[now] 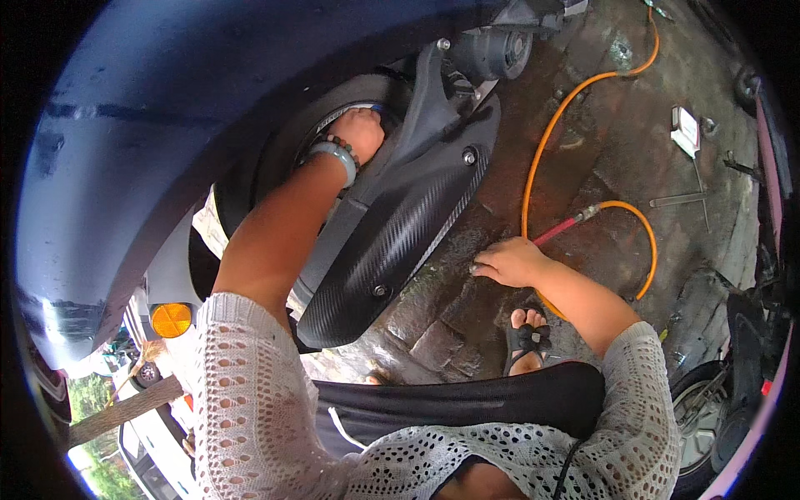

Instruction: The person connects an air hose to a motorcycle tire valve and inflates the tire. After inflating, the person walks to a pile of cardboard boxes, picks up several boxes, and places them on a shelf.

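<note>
My left hand (pixel 358 133), a beaded bracelet and a pale bangle at its wrist, reaches in beside the scooter's wheel (pixel 283 142). Its fingers are curled at the rim; what they hold, if anything, is hidden. Between my arms sits the black exhaust cover (pixel 408 225), carbon-patterned and fixed with bolts. Over the wet floor, my right hand (pixel 510 262) is closed, thumb toward the fingers. A red tube (pixel 557 231), joined by a metal coupling to an orange hose (pixel 550 142), runs up to this hand. I cannot make out what is inside its fingers.
The scooter's dark glossy body (pixel 125 183) fills the upper left, with an orange reflector (pixel 171 320) below. A white box-shaped thing (pixel 685 131) and a metal T-shaped tool (pixel 698 198) lie at right. My sandaled foot (pixel 527 342) stands near the hose; another wheel (pixel 696 417) is lower right.
</note>
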{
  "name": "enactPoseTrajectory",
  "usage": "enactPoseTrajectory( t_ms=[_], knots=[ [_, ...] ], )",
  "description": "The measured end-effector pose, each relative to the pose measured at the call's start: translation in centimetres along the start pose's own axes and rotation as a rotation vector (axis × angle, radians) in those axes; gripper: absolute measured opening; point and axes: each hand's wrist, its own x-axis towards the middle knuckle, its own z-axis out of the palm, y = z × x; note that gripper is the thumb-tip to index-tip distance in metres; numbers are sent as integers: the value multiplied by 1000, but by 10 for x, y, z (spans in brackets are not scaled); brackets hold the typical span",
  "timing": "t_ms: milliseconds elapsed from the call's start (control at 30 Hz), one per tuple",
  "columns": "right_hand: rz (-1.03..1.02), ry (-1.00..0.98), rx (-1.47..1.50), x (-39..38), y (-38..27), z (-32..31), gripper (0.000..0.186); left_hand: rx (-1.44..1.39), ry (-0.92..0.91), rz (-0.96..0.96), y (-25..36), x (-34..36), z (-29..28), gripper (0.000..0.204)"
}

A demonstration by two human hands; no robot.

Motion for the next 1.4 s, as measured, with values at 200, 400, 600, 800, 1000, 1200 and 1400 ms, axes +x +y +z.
enactPoseTrajectory(
  t_ms=[200,400,600,800,1000,1200,1400],
  knots=[
    [53,9,85,-12,12,4,36,49,-45,100,-6,12,0,25],
    [88,42,104,-9,9,3,36,65,-18,166,-11,16,12,25],
    [58,14,142,-3,8,7,36,76,-48,232,-14,19,15,23],
    [57,8,179,0,7,14,36,88,-104,209,-13,25,10,23],
    [41,21,204,-2,4,16,37,121,-8,235,-12,14,15,26],
    [51,-33,184,1,5,18,38,-22,-39,138,-12,17,7,26],
    [70,-56,192,3,2,16,40,52,25,245,-12,12,14,27]
  ],
)
